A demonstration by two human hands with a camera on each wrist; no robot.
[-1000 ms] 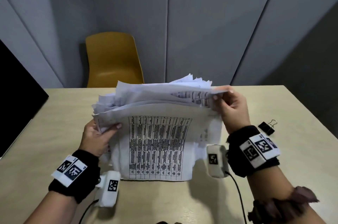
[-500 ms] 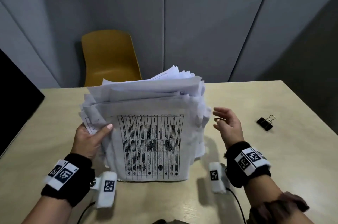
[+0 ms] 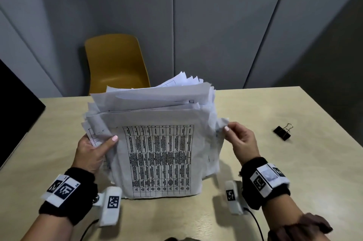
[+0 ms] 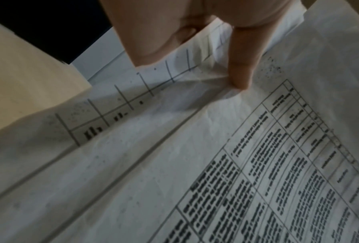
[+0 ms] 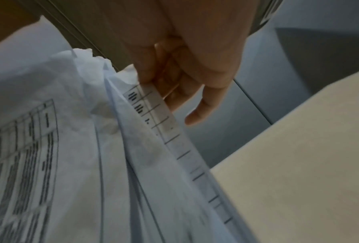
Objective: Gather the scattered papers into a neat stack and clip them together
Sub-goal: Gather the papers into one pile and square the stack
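Observation:
A thick, uneven stack of white papers (image 3: 157, 152) stands on its lower edge on the beige table (image 3: 294, 172), a printed table facing me. My left hand (image 3: 94, 148) grips its left edge, thumb on the front sheet (image 4: 239, 78). My right hand (image 3: 238, 140) pinches a crumpled sheet corner (image 3: 222, 124) at the stack's right side; in the right wrist view that hand (image 5: 149, 77) holds the sheet's edge (image 5: 153, 105) between thumb and fingers. A black binder clip (image 3: 282, 132) lies on the table to the right, apart from both hands.
A yellow chair (image 3: 115, 63) stands behind the table's far edge against grey wall panels. A black panel (image 3: 17, 99) sits at the left edge of the table. Cables run from the wrist cameras toward me.
The right hand let go of the stack's top right corner, dropped lower, and now pinches a sheet at the right side. The stack shifted slightly left and stands more upright.

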